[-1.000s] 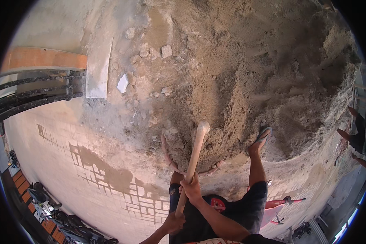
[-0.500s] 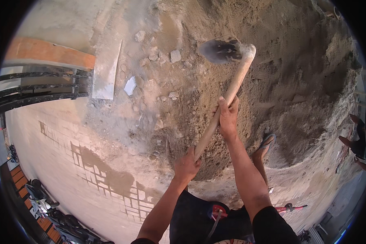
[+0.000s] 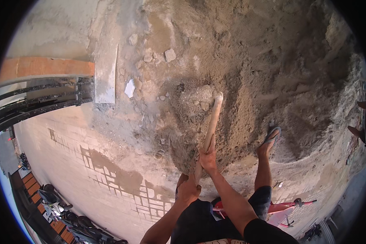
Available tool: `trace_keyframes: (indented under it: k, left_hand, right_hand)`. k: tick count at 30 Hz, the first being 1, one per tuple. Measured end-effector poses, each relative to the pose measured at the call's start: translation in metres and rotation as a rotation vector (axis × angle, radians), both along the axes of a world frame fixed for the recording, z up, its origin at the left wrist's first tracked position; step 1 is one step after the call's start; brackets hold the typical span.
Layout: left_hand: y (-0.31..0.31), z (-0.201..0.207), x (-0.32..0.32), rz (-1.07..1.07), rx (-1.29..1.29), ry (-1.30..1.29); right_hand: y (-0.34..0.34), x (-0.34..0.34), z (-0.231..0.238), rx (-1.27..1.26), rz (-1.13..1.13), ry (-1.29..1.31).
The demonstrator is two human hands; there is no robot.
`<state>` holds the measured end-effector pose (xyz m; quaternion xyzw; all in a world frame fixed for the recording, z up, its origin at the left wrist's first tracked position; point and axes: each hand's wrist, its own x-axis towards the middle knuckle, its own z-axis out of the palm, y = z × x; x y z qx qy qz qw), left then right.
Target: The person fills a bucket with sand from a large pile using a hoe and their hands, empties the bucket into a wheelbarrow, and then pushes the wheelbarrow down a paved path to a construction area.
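Both my hands are wrapped round the wooden handle of a hoe. Near the handle's lower end, close to my body, sits my left hand, closed. Further up the shaft my right hand grips it, also closed. The hoe's head lies in the sandy heap; its blade is hidden under a mound of grey-brown sand and small lumps. My sandalled foot stands on the sand to the right of the handle.
A pale board lies at the left beside black metal bars and an orange beam. Stones and a white fragment are scattered nearby. Motorcycles stand lower left. A red frame is behind my leg.
The hoe has come back toward my body, and both hands have moved lower with it. Its dark blade, bare before, is now covered by sand. The handle is more upright in view.
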<state>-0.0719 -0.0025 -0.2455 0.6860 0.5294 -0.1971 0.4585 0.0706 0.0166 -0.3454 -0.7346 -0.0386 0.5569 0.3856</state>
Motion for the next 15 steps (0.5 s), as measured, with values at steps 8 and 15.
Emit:
trace_keyframes:
  k: [8,15]
  left_hand:
    - [-0.011,0.122,-0.056,-0.194,-0.478,0.284]
    - [-0.037,0.101,-0.155,-0.325,-0.559,0.252]
  right_hand:
    - [-0.089,-0.039,0.065,0.116,-0.634,0.452]
    - [-0.12,-0.087,0.068,0.0,-0.8,0.442]
